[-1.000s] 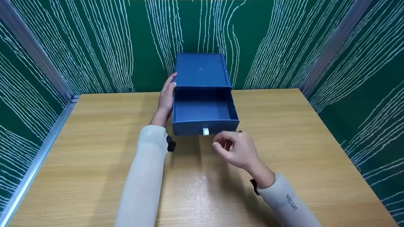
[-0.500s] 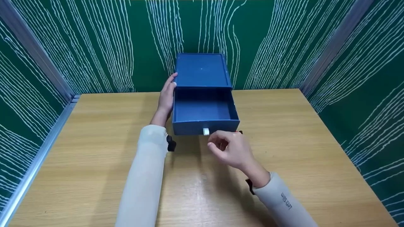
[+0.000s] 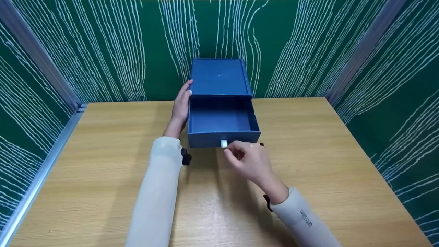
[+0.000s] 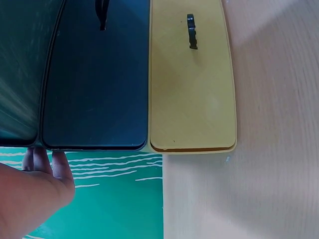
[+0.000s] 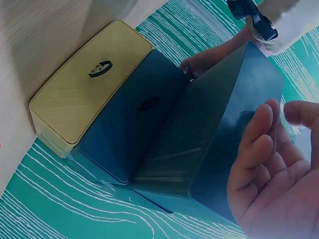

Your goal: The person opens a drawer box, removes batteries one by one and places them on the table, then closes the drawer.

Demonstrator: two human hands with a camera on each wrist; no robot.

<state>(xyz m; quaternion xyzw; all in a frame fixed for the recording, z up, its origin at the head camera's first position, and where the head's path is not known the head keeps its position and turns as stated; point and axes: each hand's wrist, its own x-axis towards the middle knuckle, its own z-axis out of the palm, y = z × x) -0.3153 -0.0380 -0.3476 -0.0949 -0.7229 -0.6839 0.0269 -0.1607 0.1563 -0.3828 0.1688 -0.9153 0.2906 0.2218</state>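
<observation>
A blue drawer unit stands at the far side of the table, its top drawer pulled out. I see nothing inside that drawer. A white pull tab sits on its front. My left hand rests its fingers against the unit's left side; in the left wrist view the fingers touch the edge beside the drawers. My right hand is just right of the tab, fingers bent, with a gap between thumb and index finger. In the right wrist view this hand is close to the drawer front.
Below the open drawer are a closed dark blue drawer and a closed yellow drawer, each with a black pull. The wooden table spreads around. Green walls with white wavy lines enclose the back and sides.
My right hand has moved a little left, closer to the white tab. My left hand and the drawer have stayed in place.
</observation>
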